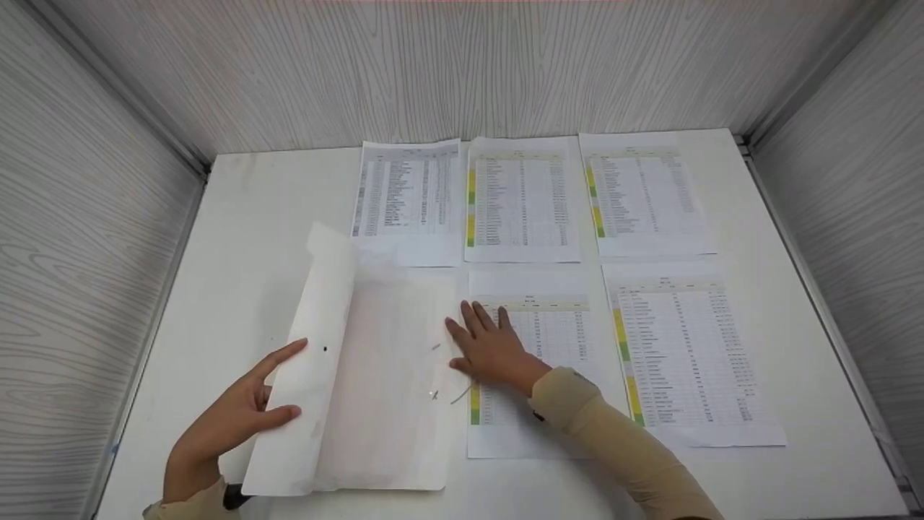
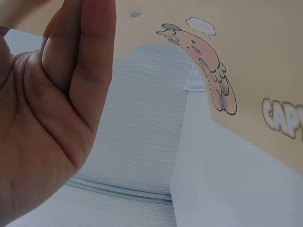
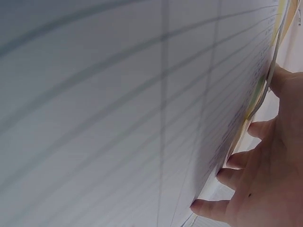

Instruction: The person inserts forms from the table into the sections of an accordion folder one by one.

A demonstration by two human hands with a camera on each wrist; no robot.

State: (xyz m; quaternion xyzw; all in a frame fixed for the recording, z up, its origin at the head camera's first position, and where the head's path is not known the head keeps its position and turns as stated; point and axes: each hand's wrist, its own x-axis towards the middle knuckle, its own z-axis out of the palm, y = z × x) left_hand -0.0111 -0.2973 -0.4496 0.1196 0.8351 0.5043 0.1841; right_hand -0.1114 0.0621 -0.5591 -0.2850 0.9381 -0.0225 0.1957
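Lower left in the head view, the left hand [image 1: 224, 422] grips a folder [image 1: 390, 404] by its raised cover [image 1: 307, 419], left of centre. Near centre, the right hand [image 1: 497, 354], fingers spread, rests along one sheet's [image 1: 530, 435] left edge; four other sheets [image 1: 523, 198] lie above and right.

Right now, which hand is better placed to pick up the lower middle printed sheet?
Probably the right hand: its fingers lie at the left edge of that printed sheet, while the left hand sits farther away, occupied holding the cartoon-printed folder cover.
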